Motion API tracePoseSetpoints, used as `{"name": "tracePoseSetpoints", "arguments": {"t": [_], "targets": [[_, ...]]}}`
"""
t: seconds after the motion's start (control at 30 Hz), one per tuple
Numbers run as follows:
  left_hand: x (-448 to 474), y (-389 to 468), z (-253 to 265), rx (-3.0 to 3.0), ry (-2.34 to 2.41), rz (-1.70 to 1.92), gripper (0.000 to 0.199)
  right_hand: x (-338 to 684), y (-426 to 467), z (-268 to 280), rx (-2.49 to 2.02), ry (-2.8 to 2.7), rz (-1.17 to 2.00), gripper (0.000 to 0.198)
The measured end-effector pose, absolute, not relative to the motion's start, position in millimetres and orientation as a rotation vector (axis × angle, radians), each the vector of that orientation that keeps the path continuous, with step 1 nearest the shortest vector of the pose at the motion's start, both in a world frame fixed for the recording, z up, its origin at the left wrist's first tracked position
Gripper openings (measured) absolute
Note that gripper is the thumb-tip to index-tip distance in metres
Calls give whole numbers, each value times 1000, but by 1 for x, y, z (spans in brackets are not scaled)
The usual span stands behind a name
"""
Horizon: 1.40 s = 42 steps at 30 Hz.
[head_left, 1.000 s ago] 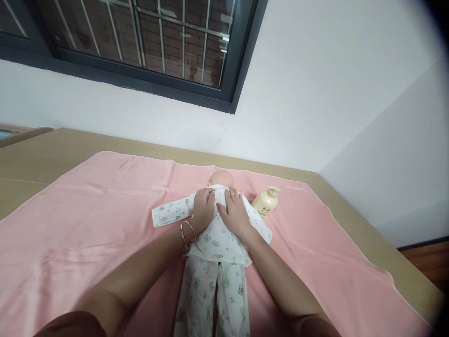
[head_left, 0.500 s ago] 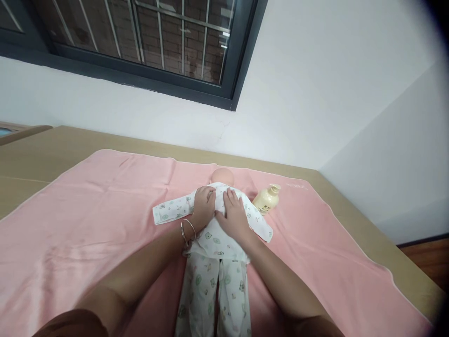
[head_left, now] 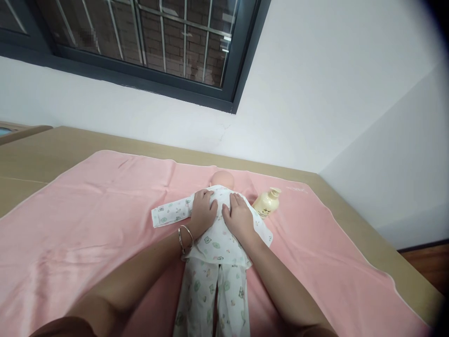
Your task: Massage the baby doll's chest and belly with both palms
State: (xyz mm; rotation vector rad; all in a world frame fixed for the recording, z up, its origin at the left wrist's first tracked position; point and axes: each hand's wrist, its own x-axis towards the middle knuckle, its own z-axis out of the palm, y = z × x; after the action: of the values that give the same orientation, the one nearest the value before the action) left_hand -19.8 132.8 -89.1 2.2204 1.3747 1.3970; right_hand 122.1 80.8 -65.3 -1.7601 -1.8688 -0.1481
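Observation:
A baby doll [head_left: 222, 179] lies stretched out on a pink blanket [head_left: 115, 201], its bald head away from me and its face out of sight. It wears a white printed shirt [head_left: 214, 245] and matching trousers [head_left: 199, 295]. My left hand [head_left: 203, 213] rests flat on the left side of the shirt's upper part, fingers extended, a bangle at the wrist. On the right side my right hand [head_left: 240, 217] lies likewise, fingers stretched toward the shoulder. Neither hand grips anything. One sleeve extends to the left; the other is partly covered by my right hand and forearm.
A pale yellow pump bottle [head_left: 267, 203] leans or lies tilted beside the doll's right-hand shoulder. Under the blanket is a wooden tabletop [head_left: 70, 140], bounded by a white wall [head_left: 280, 93] behind. A dark-framed window [head_left: 231, 93] with bars is above.
My hands have slid apart over the shirt, the right one outward to the right, the left slightly toward me. The shirt hem sits slightly lower in view.

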Motion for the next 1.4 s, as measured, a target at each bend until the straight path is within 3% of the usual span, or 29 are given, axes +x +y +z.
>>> {"name": "tracePoseSetpoints", "arguments": {"t": [0.4,0.73,0.87,1.17,1.4], "targets": [[-17,138,-88,2516,1358,1227,36,132,94,-74,-1726,-2005,-57,55],[-17,124,-78,2533,1316,1362,18,122,82,-81,-1639,-1802,-354,37],[-17,119,-75,2502,1463,1367,13,120,78,-79,-1684,-1735,-328,34],[-20,137,-85,2602,1307,1190,35,127,89,-68,-1783,-1914,-91,55],[-20,133,-80,2671,1170,1235,28,129,90,-78,-1591,-2010,-169,43]]}}
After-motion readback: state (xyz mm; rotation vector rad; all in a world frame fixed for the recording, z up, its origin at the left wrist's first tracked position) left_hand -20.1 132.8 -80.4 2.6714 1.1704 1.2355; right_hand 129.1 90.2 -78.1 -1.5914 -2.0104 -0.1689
